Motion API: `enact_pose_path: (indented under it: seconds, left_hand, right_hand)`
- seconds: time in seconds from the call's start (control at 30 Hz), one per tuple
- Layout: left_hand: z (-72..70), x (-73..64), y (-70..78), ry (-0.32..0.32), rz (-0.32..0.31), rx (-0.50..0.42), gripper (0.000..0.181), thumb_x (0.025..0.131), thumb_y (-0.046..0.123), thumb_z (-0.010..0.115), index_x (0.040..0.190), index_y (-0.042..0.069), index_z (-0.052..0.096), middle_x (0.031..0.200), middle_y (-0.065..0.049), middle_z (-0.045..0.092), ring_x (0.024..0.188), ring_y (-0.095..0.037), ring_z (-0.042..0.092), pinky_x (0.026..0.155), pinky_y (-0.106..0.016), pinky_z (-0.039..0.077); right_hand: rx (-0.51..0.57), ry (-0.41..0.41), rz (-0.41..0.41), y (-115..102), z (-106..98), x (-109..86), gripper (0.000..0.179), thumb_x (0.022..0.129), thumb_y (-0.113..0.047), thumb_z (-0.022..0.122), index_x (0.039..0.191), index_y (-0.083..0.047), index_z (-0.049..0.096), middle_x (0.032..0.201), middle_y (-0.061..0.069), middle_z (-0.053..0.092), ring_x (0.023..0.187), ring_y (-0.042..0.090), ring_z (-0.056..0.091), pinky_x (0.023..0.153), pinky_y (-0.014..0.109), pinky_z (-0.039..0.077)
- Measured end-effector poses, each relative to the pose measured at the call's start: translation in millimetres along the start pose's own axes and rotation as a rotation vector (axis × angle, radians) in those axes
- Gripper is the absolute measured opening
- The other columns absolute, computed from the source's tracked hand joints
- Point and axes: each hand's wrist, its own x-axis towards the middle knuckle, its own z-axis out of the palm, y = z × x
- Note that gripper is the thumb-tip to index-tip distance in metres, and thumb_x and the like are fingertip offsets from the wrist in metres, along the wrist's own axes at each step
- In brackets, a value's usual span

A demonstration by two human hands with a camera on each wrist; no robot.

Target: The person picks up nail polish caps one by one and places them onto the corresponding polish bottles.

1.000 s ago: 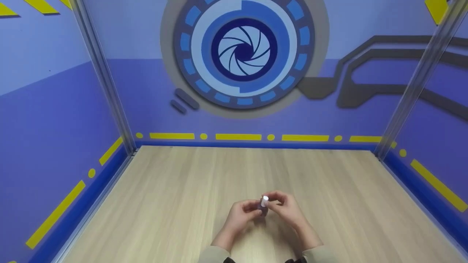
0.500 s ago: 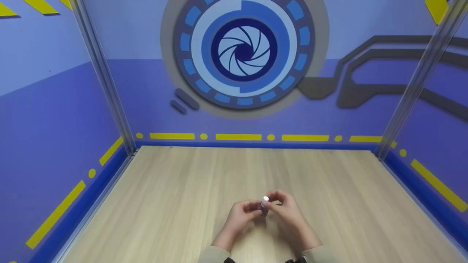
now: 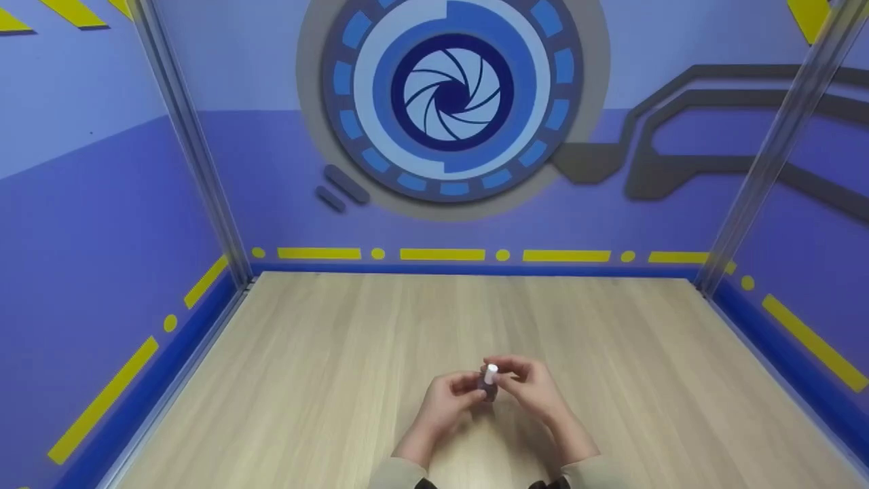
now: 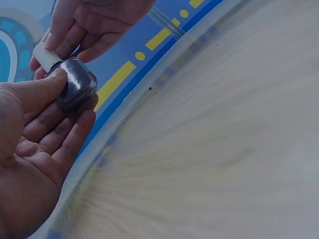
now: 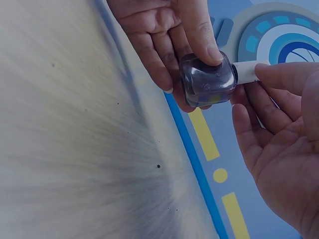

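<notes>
I see the left hand (image 3: 443, 399) pinching a dark nail polish bottle (image 5: 207, 83) while the right hand (image 3: 533, 388) pinches its white cap (image 3: 491, 374). The bottle is between them, low in the frame just right of centre, over the bench (image 3: 305, 353), its long axis tilted, cap uppermost and leaning slightly rightward.

bottle (image 5: 209, 85): looked glassy, glossy | cap (image 5: 245, 72): looked smooth, plastic | tabletop (image 3: 326, 367), lower frame: looked wood-grained, matt | posts (image 3: 185, 129), upper left and right: looked metallic
</notes>
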Motion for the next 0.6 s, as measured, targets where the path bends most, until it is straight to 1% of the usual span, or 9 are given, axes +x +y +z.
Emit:
enact_pose_path:
  seconds: [0.13,0.33,0.6]
  left_hand:
    - [0.2,0.7,-0.4,0.004,-0.002,0.001,0.028,0.092,0.004,0.074,0.118,-0.004,0.071,0.116,-0.02,0.076,0.108,-0.022,0.074,0.094,-0.025,0.06]
    - [-1.3,2.5,-2.7,-0.001,-0.004,0.012,0.028,0.092,0.006,0.074,0.118,-0.003,0.071,0.116,-0.018,0.076,0.108,-0.021,0.074,0.096,-0.027,0.06]
    - [-0.6,2.4,-2.1,0.002,0.011,-0.005,0.029,0.091,0.002,0.074,0.119,-0.006,0.07,0.116,-0.022,0.075,0.11,-0.03,0.074,0.094,-0.024,0.061]
  right_hand:
    - [-0.01,0.018,0.031,-0.1,-0.5,0.6,0.024,0.096,-0.008,0.069,0.119,0.0,0.072,0.12,0.018,0.074,0.106,0.012,0.068,0.091,0.019,0.055]
    - [-0.007,0.03,0.046,-0.3,0.1,1.1,0.023,0.095,-0.009,0.071,0.116,0.0,0.072,0.116,0.017,0.074,0.105,0.016,0.068,0.09,0.018,0.056]
    - [0.015,0.047,0.065,-1.3,1.4,1.2,0.022,0.094,-0.009,0.072,0.115,0.0,0.072,0.112,0.015,0.074,0.104,0.018,0.067,0.089,0.017,0.056]
